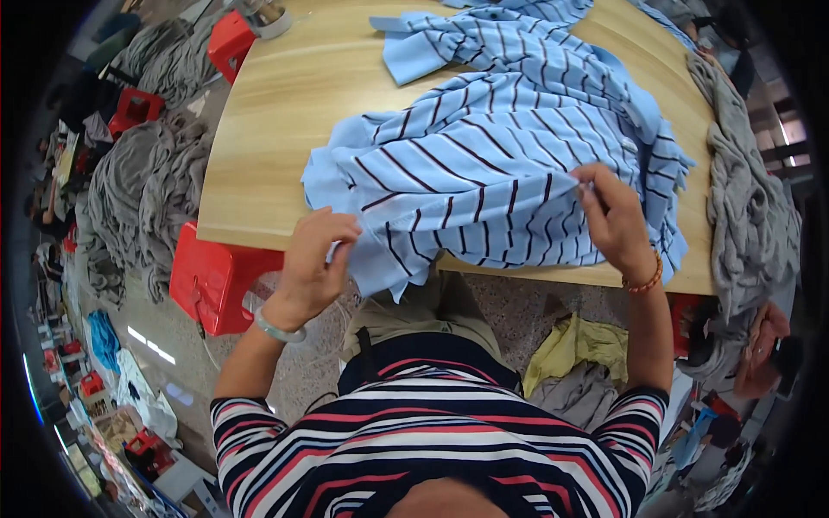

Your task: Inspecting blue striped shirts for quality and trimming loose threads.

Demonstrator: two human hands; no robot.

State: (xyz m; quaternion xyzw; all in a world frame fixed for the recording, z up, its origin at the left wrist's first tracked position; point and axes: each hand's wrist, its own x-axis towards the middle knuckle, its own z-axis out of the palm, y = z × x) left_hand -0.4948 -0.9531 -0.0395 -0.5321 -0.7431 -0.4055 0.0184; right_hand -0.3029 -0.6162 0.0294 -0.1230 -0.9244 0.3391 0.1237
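A light blue knit garment (484, 164) with dark and white stripes lies rumpled across the table, its near edge hanging over the front. My left hand (313, 263) is at the garment's plain blue band on the left, fingers curled and thumb brought in toward them on its edge. The fingertips partly hide the exact grip. At the right, my right hand (611, 216) pinches a fold of the striped cloth between thumb and forefinger. Between the two hands the fabric runs in a long, shallow fold.
More blue striped cloth (518, 7) lies at the far side of the wooden table (268, 155). Grey fabric (738, 190) drapes over its right edge. A red stool (207, 281) stands at the left corner, near grey cloth heaps (142, 190). Yellow cloth (579, 350) lies below the table.
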